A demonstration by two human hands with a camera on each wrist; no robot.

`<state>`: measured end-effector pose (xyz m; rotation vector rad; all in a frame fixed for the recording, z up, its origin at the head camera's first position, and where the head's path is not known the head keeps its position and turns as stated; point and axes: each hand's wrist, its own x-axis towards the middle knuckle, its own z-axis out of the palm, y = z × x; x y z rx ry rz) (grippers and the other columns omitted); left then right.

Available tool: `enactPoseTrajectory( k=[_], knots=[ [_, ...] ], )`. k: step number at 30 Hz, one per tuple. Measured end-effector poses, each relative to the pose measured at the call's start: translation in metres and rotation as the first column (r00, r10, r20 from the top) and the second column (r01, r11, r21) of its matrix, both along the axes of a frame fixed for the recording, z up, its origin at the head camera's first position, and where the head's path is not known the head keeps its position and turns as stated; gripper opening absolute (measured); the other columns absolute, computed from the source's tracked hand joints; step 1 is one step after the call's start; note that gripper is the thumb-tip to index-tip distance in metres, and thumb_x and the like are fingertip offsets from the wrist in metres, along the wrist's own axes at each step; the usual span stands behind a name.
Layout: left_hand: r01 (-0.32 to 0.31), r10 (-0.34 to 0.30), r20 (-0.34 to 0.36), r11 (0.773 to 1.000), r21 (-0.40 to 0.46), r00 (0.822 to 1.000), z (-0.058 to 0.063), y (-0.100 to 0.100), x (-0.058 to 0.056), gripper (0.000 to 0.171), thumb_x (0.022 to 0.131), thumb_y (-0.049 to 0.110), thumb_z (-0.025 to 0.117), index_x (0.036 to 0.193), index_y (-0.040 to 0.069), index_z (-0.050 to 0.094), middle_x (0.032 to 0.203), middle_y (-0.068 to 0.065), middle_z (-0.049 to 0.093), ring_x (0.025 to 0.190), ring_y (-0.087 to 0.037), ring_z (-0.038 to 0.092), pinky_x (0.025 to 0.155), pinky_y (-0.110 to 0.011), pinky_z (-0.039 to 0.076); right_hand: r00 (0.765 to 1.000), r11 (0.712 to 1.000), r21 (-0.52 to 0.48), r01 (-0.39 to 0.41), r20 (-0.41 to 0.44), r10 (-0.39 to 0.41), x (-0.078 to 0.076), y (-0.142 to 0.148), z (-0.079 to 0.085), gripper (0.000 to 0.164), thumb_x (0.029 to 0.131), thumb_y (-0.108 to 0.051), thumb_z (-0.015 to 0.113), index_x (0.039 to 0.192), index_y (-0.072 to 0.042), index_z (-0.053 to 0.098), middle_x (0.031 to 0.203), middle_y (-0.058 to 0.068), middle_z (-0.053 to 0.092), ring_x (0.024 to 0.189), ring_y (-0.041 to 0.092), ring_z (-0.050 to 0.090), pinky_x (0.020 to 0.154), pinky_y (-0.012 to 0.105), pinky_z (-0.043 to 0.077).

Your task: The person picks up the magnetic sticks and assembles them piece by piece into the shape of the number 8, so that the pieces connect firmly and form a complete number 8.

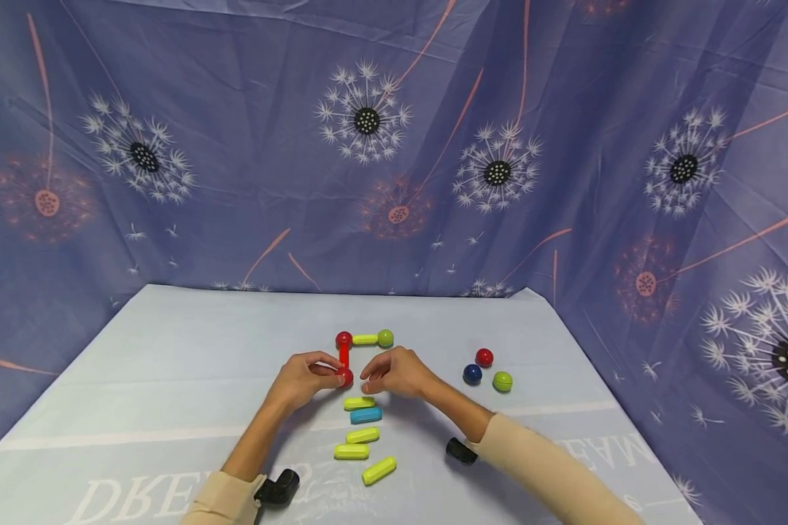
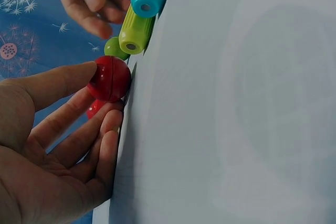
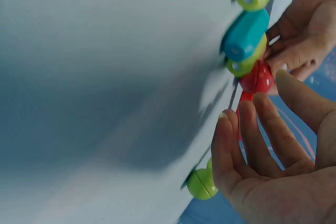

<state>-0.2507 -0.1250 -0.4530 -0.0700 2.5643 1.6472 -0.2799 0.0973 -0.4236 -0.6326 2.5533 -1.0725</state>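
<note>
My left hand (image 1: pixel 304 379) pinches a glossy red ball (image 1: pixel 345 377) between thumb and fingers; the left wrist view shows the thumb against this ball (image 2: pixel 111 78). From that ball a red rod (image 1: pixel 344 356) runs away to a second red ball (image 1: pixel 344 340). A yellow-green rod (image 1: pixel 365 340) links this far ball to a green ball (image 1: pixel 385 337), making an L shape on the table. Just right of the held ball hovers my right hand (image 1: pixel 399 372), its fingers loosely bent with nothing between them. Its palm and fingers (image 3: pixel 257 140) appear in the right wrist view.
Nearer me, a loose yellow-green rod (image 1: pixel 359 403), a blue rod (image 1: pixel 365 415) and several more yellow-green rods (image 1: pixel 351 452) lie in a rough column. Right of my right hand sit a red ball (image 1: pixel 484 357), a dark blue ball (image 1: pixel 473 374) and a green ball (image 1: pixel 502 381).
</note>
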Motion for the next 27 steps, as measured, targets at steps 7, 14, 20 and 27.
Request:
enactPoseTrajectory(
  k=[7,14,20,27],
  knots=[
    [0.002,-0.002,0.002,1.000,-0.005,1.000,-0.001,-0.001,0.001,0.022,0.082,0.018,0.084,0.103,0.014,0.077,0.090,-0.001,0.078,0.091,-0.016,0.067,0.076,-0.031,0.046,0.999,0.999,-0.016,-0.029,0.026,0.030,0.008,0.001,-0.009,0.018,0.082,-0.021,0.084,0.099,-0.014,0.081,0.083,-0.005,0.075,0.076,0.007,0.062,0.066,0.025,0.047],
    [0.010,-0.010,-0.008,1.000,0.008,1.000,0.000,-0.001,0.001,0.022,0.082,0.017,0.084,0.104,0.013,0.077,0.090,-0.002,0.078,0.091,-0.017,0.066,0.077,-0.031,0.046,0.999,0.999,-0.004,-0.036,0.030,0.036,0.010,-0.002,-0.013,0.015,0.083,-0.020,0.084,0.097,-0.015,0.082,0.086,-0.007,0.077,0.078,0.005,0.063,0.070,0.024,0.049],
    [0.013,-0.013,-0.008,1.000,0.010,1.000,0.000,-0.002,0.001,0.023,0.083,0.017,0.083,0.104,0.013,0.077,0.091,-0.003,0.078,0.091,-0.016,0.067,0.076,-0.031,0.047,0.999,0.999,0.018,-0.031,0.044,0.030,0.013,-0.002,-0.014,0.012,0.084,-0.019,0.083,0.096,-0.017,0.083,0.085,-0.008,0.076,0.079,0.007,0.063,0.070,0.025,0.048],
    [0.015,-0.015,-0.007,1.000,0.015,1.000,-0.001,-0.001,0.000,0.023,0.083,0.017,0.084,0.105,0.013,0.077,0.092,-0.003,0.078,0.092,-0.017,0.067,0.075,-0.031,0.047,0.999,0.999,0.026,-0.023,0.046,0.021,0.015,-0.003,-0.015,0.010,0.084,-0.018,0.082,0.094,-0.017,0.083,0.082,-0.008,0.076,0.076,0.007,0.061,0.068,0.024,0.047]
  ],
)
